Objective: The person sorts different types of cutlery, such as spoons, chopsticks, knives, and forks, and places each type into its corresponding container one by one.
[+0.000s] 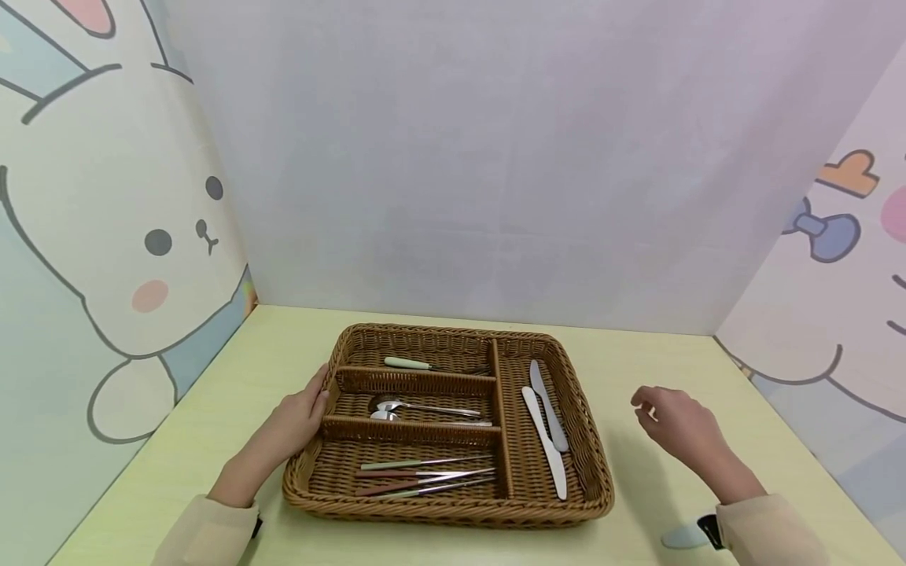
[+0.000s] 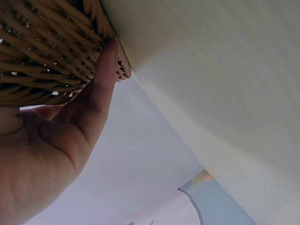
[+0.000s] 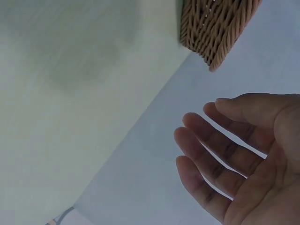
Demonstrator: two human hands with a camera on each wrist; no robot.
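From the head view, a wicker cutlery tray [image 1: 587, 440] sits mid-surface [image 1: 637, 354], the left hand [image 1: 293, 424] resting flat on its left rim and the right hand [image 1: 675, 424] hovering empty just right of it. The left wrist view shows straight fingers [image 2: 105, 70] pressed against the weave. The right wrist view shows loosely spread fingers [image 3: 211, 140] clear of the tray's corner.

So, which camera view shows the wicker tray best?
The head view: the whole wicker tray is seen from above, with its compartments and cutlery, and the left hand touching its left wall. The left wrist view shows only a close piece of its weave; the right wrist view shows only one corner.
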